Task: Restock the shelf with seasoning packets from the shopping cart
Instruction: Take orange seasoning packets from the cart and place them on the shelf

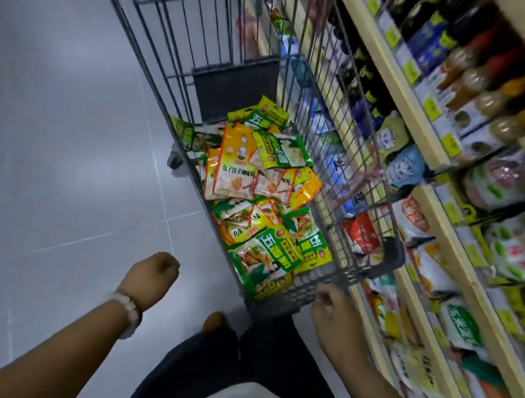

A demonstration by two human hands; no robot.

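Observation:
A grey wire shopping cart (372, 232) stands in the aisle beside the shelf. Its bottom holds a pile of several seasoning packets (257, 178), green ones and orange-and-white ones. My left hand (149, 276) hangs just left of the cart's near corner, fingers curled under, holding nothing; a white bead bracelet is on its wrist. My right hand (335, 320) is at the cart's near end, by its lower rim, fingers loosely curled and empty. The wooden shelf (443, 221) runs along the right, its lower levels stocked with hanging and stacked packets.
The upper shelf rows carry dark bottles (439, 38) and spice jars (485, 97) with yellow price tags on the edges. Grey tiled floor (47, 139) stretches to the left of the cart. My dark trousers and one foot (214, 322) show below the cart.

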